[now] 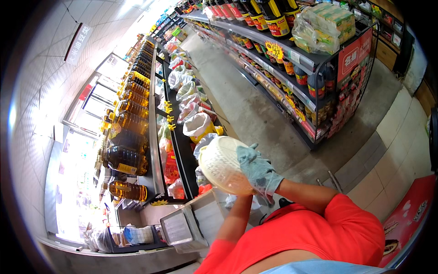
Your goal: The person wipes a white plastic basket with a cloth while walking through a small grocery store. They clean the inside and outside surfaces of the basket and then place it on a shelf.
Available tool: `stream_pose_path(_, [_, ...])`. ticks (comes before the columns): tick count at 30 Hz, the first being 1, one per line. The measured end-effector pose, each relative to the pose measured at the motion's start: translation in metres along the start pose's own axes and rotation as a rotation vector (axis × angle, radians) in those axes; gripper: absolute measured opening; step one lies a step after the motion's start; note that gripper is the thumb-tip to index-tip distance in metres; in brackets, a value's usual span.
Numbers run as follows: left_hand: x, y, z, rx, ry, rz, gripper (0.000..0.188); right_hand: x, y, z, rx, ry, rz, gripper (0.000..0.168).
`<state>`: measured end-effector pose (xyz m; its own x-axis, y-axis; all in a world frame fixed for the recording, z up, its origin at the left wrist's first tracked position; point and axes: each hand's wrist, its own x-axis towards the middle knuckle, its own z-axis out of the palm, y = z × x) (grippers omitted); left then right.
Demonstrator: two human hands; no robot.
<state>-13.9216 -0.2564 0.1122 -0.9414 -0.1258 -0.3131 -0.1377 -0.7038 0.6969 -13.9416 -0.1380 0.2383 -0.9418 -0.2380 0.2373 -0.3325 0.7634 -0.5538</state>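
A round, pale cream plastic basket with a perforated pattern is tilted in front of my body. My right hand, covered by grey-blue fabric that looks like a worn glove, grips its right side. My left hand reaches up from below to the lower edge; its fingers are hidden behind the basket. Just beyond the basket, an open white-and-yellow sack stands in a row of bagged goods.
A shelf of oil bottles runs along the left. To the right stands a shelf rack of dark sauce bottles, a bagged stack of cartons on its corner. A metal bin is low left; a red printed panel is at right.
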Motion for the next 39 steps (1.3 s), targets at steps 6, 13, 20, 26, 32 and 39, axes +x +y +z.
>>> stream_pose_path(6, [-0.038,-0.032,-0.002,-0.049,0.006,-0.112,0.033,0.043,0.014,0.008,0.167,-0.074,-0.142,0.016])
stream_pose_path(13, [-0.065,-0.03,-0.011,-0.123,-0.277,-0.56,0.03,0.073,0.05,0.016,0.514,-0.395,-0.046,0.029])
stream_pose_path(20, [-0.054,-0.024,0.006,-0.59,-0.353,-0.877,0.032,0.066,0.061,0.038,0.39,-0.289,-0.112,0.034])
stream_pose_path(26, [-0.033,-0.009,0.009,-0.489,-0.321,-0.606,0.033,0.019,0.031,0.046,0.114,-0.121,-0.13,0.033])
stream_pose_path(32, [-0.014,-0.002,0.009,-0.295,-0.268,-0.388,0.034,-0.007,-0.003,0.033,0.019,0.009,-0.176,0.032])
stream_pose_path(39, [-0.008,-0.01,0.009,-0.215,-0.264,-0.349,0.035,-0.009,-0.009,0.025,0.109,0.116,-0.449,0.032])
